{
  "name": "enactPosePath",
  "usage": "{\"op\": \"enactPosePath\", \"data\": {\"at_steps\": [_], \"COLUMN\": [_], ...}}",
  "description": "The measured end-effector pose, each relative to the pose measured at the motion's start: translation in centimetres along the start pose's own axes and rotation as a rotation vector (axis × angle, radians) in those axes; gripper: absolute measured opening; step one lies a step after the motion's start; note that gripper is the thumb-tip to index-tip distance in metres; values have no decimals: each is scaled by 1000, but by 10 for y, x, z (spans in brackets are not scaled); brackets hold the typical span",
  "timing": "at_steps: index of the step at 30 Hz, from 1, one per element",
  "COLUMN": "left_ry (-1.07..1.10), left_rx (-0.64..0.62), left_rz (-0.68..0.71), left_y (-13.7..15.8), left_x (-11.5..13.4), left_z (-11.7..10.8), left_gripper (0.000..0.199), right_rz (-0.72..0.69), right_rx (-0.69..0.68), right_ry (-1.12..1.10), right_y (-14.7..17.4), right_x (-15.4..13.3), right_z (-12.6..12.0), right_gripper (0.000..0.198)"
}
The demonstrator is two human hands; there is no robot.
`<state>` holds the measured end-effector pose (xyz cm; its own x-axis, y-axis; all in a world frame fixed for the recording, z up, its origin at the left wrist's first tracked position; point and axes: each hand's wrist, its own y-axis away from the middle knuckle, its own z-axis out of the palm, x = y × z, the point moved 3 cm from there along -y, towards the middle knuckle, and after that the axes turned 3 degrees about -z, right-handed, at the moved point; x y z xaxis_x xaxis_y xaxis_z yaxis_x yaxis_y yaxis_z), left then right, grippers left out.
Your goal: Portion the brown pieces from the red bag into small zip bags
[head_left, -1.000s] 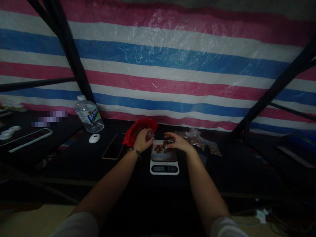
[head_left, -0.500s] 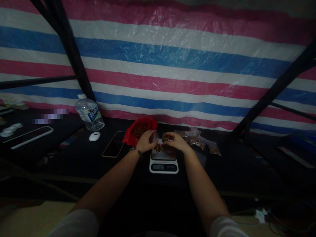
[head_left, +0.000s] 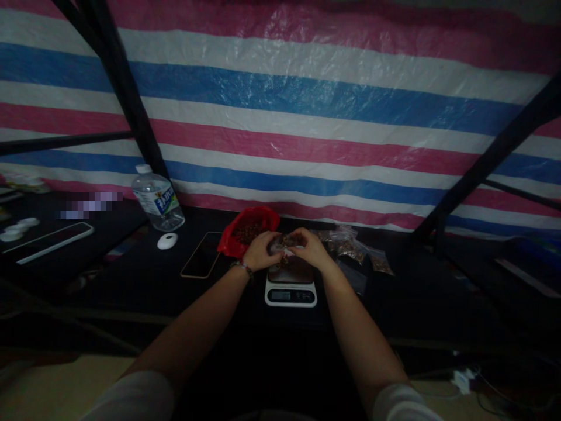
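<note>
Striped sheet (head_left: 280, 140): red, white and blue, hanging behind the counter's back edge.
Black counter (head_left: 421, 298): carries everything below.
Left hand (head_left: 260, 252): over the scale, curled narrowly on a bit of clear plastic (head_left: 274, 245), a beaded bracelet at its wrist.
Right hand (head_left: 312, 250): facing the left, fingertips close to it and bent narrowly by the brown pieces; I cannot tell exactly what it grips.
Water bottle (head_left: 158, 202): upright, towards the counter's back left corner.
Red bag (head_left: 228, 242): open, near the back edge, beside the left hand, brown pieces inside.
White scale (head_left: 290, 295): mid-counter, between back and front edges, display facing the front edge.
Phone (head_left: 201, 255): flat, left of the red bag.
Filled packets (head_left: 350, 248): clear, clustered near the back edge, right of the right hand.
White rounded object (head_left: 167, 241): in front of the bottle.
Brown pieces (head_left: 284, 240): between the fingertips; some lie on the scale's plate.
</note>
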<state>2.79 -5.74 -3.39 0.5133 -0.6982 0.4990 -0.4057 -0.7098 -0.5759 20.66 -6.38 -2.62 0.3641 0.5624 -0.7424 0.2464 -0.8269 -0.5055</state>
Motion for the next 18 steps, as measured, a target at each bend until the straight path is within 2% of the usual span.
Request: {"op": "enactPosePath", "data": {"at_steps": [7,13,18], "left_ry": [21,20,29], "left_rx": [-8,-5,29], "left_rz": [16,-13,-82], "left_y": [1,0,0], "left_x": [3,4,-1], "left_z": [2,5,7], "left_gripper": [53,57,45], "right_rz": [-164,-47,-37], "right_rx": [-56,-68,-58], "right_ry": [3,-192,-207], "right_y": [-2,-2,-2], "right_x": [-5,1,0], "right_z": [-2,9,9], "right_gripper": [28,56,58]}}
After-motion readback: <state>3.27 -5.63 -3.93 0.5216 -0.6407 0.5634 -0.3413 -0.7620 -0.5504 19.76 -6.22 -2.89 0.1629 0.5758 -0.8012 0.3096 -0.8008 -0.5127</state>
